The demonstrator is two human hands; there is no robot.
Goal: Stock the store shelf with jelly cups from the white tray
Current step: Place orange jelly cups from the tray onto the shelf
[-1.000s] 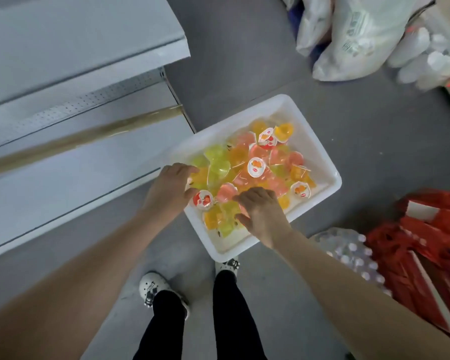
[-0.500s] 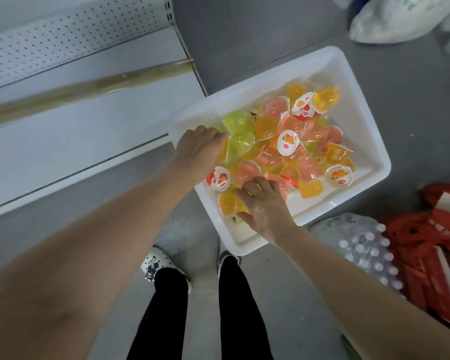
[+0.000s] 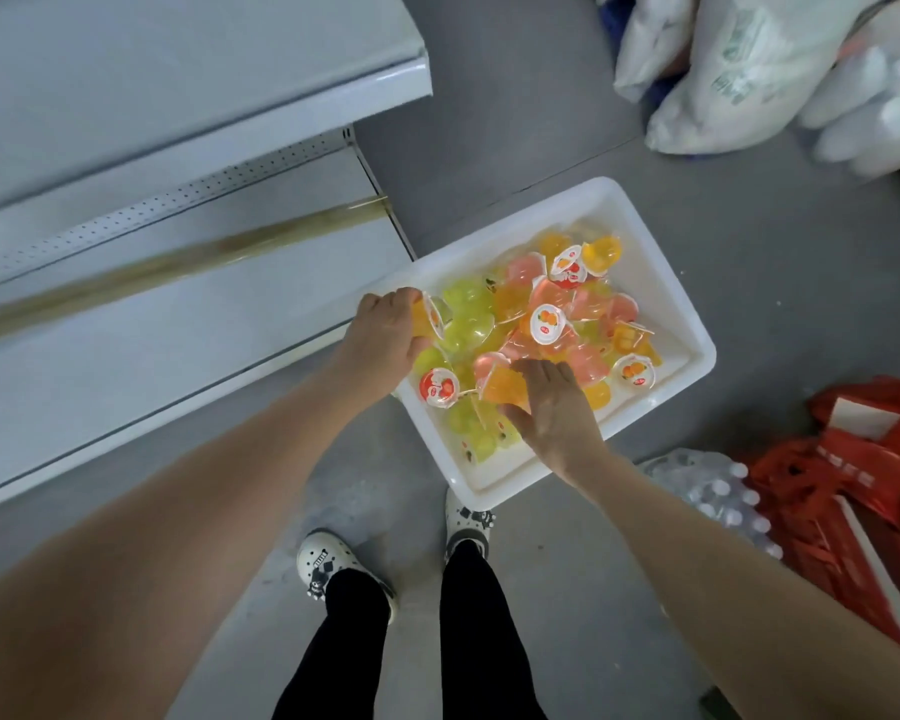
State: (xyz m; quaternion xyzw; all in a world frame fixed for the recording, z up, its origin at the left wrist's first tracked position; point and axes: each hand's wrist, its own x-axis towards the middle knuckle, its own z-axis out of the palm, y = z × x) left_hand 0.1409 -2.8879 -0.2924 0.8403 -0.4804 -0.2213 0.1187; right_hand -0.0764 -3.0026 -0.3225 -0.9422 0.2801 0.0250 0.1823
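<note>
A white tray (image 3: 661, 283) lies on the grey floor, filled with several jelly cups (image 3: 546, 324) in orange, pink, yellow and green. At the tray's left edge my left hand (image 3: 385, 335) grips an orange jelly cup (image 3: 427, 319) with its lid facing right. Over the tray's near part my right hand (image 3: 552, 407) holds jelly cups, an orange one (image 3: 502, 387) and a pink one (image 3: 489, 363) showing by my fingers. The white store shelf (image 3: 178, 324) runs along the left, with a brownish front rail (image 3: 178, 259).
White sacks (image 3: 739, 70) lie at the top right. A pack of water bottles (image 3: 718, 491) and red bags (image 3: 863, 491) sit on the floor to the right. My feet in white clogs (image 3: 328, 563) stand just below the tray.
Both hands have lifted jelly cups out of the pile: the left now holds an orange cup up at the tray's left edge, the right has raised orange and pink cups.
</note>
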